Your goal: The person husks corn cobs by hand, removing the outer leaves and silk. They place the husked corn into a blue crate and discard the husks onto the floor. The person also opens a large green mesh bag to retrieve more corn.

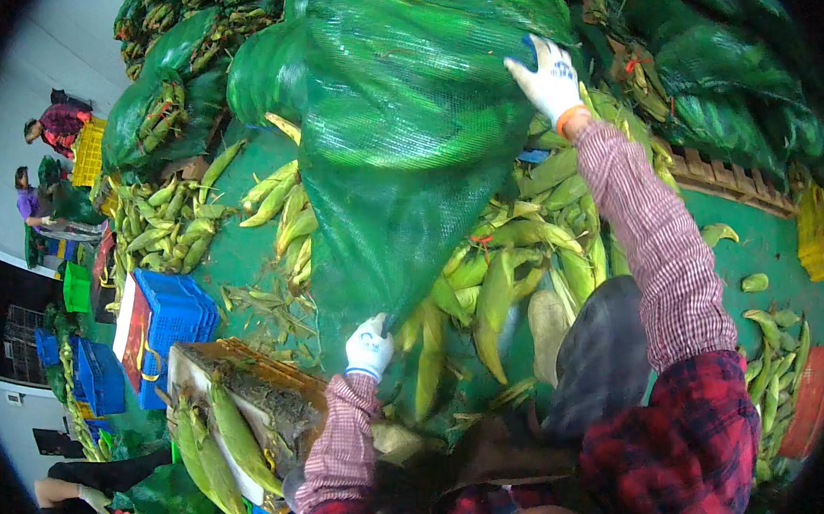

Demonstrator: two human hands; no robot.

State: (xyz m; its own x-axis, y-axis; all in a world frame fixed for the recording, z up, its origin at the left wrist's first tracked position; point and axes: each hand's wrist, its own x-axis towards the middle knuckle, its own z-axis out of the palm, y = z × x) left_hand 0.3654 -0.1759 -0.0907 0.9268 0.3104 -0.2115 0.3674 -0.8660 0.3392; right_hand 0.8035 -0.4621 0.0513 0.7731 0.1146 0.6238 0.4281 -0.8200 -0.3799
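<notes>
Mesh sack [412,114], green and glossy, bulges beyond and between the two hands, its slack lower part narrowing to the left hand [369,349]. That hand is closed on the gathered mesh; the fingertips are hard to make out. The right hand [545,76] lies open on the bulge's right side, fingers spread. The sack's far end runs into the top of the view, and its contents blur behind the weave. Both hands wear white gloves; blue print shows on their backs, too small to read.

Corn ears [497,313] in green husks lie loose to the right of the left hand and nearer the body than the right; the sack and the person's dark knee [598,354] hide part of them. Just left of the left hand is an open box [284,414] with dark debris, partly covered by husked ears. Farther left stand stacked blue crates [182,311]. Right of the right hand, a wooden pallet [741,181] shows under other filled sacks [724,73]. At far left, a co-worker's gloved hand [95,499] appears, the body cut by the dark rim.
</notes>
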